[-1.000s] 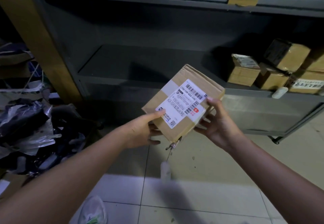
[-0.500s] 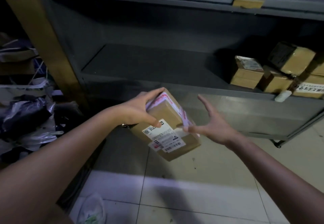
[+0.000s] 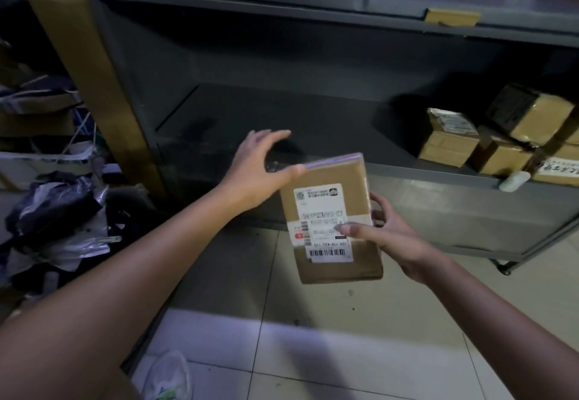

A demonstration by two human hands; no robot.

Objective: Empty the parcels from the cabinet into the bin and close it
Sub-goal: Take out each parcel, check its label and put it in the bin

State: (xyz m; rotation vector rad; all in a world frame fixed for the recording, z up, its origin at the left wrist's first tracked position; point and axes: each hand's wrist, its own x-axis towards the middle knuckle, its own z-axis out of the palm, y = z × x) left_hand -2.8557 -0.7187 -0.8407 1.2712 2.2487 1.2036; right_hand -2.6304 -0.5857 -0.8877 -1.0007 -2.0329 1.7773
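Note:
A brown cardboard parcel (image 3: 332, 211) with a white shipping label hangs upright in front of the grey metal cabinet (image 3: 282, 64). My right hand (image 3: 385, 236) grips its right edge, thumb on the label and fingers behind. My left hand (image 3: 260, 170) is spread, its thumb tip touching the parcel's upper left corner. Several more taped cardboard parcels (image 3: 451, 139) are stacked at the right end of the cabinet's lower shelf (image 3: 282, 123). No bin is clearly seen.
A heap of plastic bags and packaging (image 3: 59, 221) lies on the floor at the left, beside a tall brown board (image 3: 94, 86). A small white object (image 3: 513, 180) sits on the shelf lip. A crumpled bag (image 3: 169, 374) lies on the tiled floor near my left arm.
The parcel was turned upright and passed from my left hand into my right. My left hand let go and spread, now only touching the top corner.

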